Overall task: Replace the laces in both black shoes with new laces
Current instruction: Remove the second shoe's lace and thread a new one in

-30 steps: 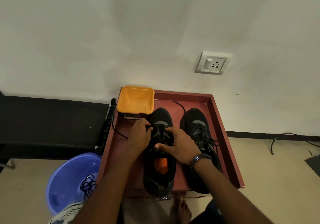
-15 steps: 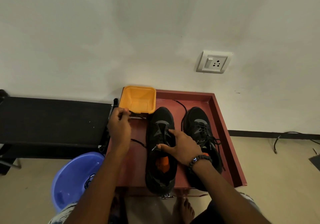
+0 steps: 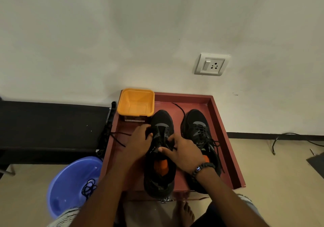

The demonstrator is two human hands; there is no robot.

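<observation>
Two black shoes stand side by side on a dark red tray [image 3: 222, 121]. The left shoe [image 3: 162, 177] has an orange insole and a partly threaded black lace [image 3: 119, 140] that trails off to the left over the tray's edge. The right shoe [image 3: 199, 128] is fully laced. My left hand [image 3: 140, 139] pinches the lace at the left side of the left shoe's eyelets. On the same shoe's tongue and right eyelets rests my right hand [image 3: 182, 152], its fingers pinching lace there.
An empty orange tub [image 3: 135, 102] sits at the tray's far left corner. A blue basin [image 3: 70, 183] on the floor to the left holds a bundle of black lace [image 3: 88, 188]. A black bench [image 3: 49, 127] runs along the wall at left. My bare foot [image 3: 184, 212] is below the tray.
My left hand, which had pulled the lace out to the left near the orange tub, has come back to the left shoe's eyelets. My right hand stayed on the shoe.
</observation>
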